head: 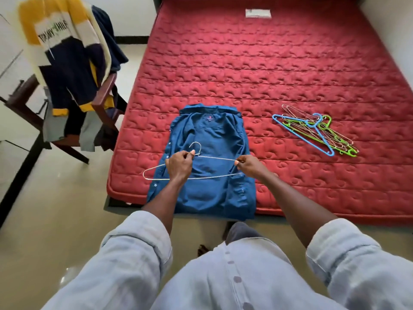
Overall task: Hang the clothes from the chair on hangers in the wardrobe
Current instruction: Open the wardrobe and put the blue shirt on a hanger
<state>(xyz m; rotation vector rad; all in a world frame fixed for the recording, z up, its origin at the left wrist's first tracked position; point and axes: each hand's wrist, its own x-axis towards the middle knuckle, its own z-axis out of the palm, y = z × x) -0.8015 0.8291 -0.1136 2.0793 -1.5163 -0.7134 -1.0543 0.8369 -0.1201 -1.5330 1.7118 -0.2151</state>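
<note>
A blue shirt lies open on the near edge of the red mattress, collar away from me. Above it I hold a thin metal wire hanger. My left hand pinches the hanger just below its hook. My right hand pinches its right shoulder end. The hanger's left end sticks out past the shirt's left edge. A wooden chair at the left carries several clothes, among them a yellow, white and navy sweater.
A pile of spare hangers, blue, green and wire, lies on the mattress to the right of the shirt. A white label sits at the mattress's far end. Tiled floor runs between the chair and the bed.
</note>
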